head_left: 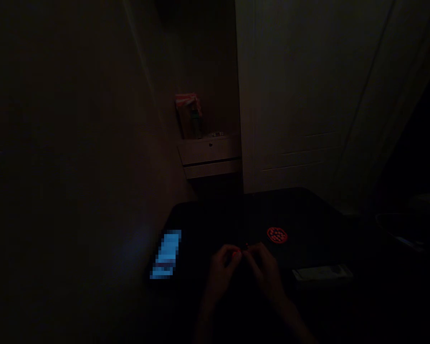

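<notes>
In the dim light my left hand (222, 263) is closed in a pinch on a small red piece (235, 253), whose kind I cannot make out. My right hand (263, 263) is beside it, fingers pinched together, the fingertips of both hands nearly meeting. A tiny reddish speck (247, 245) shows at the right fingertips; what they grip is too small and dark to name. Just beyond my right hand lies a round red dish (277, 235) with several small red bits in it.
A lit screen (166, 254), blurred out, stands at the left of the dark table (215, 215). A pale flat box (322, 273) lies at the right. Behind are a drawer unit (211, 155) with a bottle (196, 124) on top, and a large pale door panel (290, 95).
</notes>
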Available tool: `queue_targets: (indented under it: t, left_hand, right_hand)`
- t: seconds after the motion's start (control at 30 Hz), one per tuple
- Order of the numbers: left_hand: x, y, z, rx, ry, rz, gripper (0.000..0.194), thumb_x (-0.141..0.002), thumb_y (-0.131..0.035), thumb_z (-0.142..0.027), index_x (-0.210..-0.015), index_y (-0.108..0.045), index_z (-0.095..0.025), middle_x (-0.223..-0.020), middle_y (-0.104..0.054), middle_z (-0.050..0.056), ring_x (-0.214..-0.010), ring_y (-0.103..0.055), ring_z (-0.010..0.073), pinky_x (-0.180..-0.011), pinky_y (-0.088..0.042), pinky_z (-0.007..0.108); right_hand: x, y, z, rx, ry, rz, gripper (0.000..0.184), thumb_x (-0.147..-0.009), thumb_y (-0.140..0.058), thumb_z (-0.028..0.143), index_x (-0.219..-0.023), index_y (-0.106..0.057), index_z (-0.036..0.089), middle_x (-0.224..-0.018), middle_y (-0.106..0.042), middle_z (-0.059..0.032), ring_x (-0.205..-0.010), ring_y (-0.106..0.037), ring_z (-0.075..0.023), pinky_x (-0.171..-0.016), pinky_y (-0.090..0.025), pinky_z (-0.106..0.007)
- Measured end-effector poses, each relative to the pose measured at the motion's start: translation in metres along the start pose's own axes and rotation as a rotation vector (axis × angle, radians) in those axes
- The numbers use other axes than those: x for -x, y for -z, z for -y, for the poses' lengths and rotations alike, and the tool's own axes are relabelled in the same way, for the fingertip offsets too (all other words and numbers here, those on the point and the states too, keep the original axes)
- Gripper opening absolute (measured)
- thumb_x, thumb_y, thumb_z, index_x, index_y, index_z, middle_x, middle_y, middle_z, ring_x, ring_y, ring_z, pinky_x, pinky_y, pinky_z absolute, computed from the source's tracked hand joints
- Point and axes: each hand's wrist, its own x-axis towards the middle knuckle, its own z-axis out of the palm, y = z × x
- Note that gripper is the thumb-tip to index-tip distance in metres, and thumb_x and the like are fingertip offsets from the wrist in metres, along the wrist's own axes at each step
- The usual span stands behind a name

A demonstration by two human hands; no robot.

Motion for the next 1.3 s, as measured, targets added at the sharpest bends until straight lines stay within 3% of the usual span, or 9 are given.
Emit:
queue_targets:
  t: [0.33,0.5,0.77,1.3]
  left_hand:
    - [-0.0011,-0.0003,0.0047,0.006,-0.003,-0.013,0.027,-0.087,-0.072,-0.044,-0.097,-0.075,-0.019,-0.098,-0.078,0.007,-0.097,-0.072,0.0241,-0.089,-0.055,0.033]
    - [-0.0003,-0.0004,0.0034,0.005,-0.011,-0.007,0.025,-0.087,-0.072,-0.042,-0.096,-0.074,-0.019,-0.097,-0.077,0.005,-0.095,-0.071,0.0226,-0.088,-0.055,0.032]
    - [-0.0007,-0.0007,0.0026,0.006,0.006,-0.002,0.025,-0.087,-0.072,-0.042,-0.097,-0.074,-0.019,-0.097,-0.077,0.005,-0.096,-0.071,0.0232,-0.089,-0.054,0.032]
    - [-0.0004,-0.0005,0.0016,0.006,-0.007,0.001,0.027,-0.088,-0.071,-0.043,-0.097,-0.074,-0.018,-0.099,-0.077,0.006,-0.097,-0.071,0.0234,-0.089,-0.054,0.033]
  right_hand:
    - [0.0014,-0.0024,-0.0038,-0.02,-0.017,-0.02,0.019,-0.1,-0.059,0.039,-0.09,-0.064,0.024,-0.082,-0.069,-0.0028,-0.074,-0.068,-0.0201,-0.07,-0.056,-0.03]
    - [0.0012,-0.0018,-0.004,-0.017,0.024,-0.013,0.012,-0.101,-0.057,0.031,-0.099,-0.067,0.024,-0.093,-0.071,-0.0052,-0.086,-0.07,-0.0219,-0.078,-0.057,-0.032]
    - [0.0013,-0.0008,-0.0061,-0.03,0.086,0.028,0.022,-0.102,-0.051,0.022,-0.113,-0.07,0.025,-0.104,-0.076,-0.0065,-0.094,-0.074,-0.0225,-0.085,-0.06,-0.034]
    - [0.0014,-0.001,-0.0064,0.0,0.079,0.057,0.019,-0.098,-0.057,0.02,-0.11,-0.07,0.025,-0.102,-0.071,-0.0063,-0.094,-0.071,-0.0217,-0.084,-0.059,-0.032]
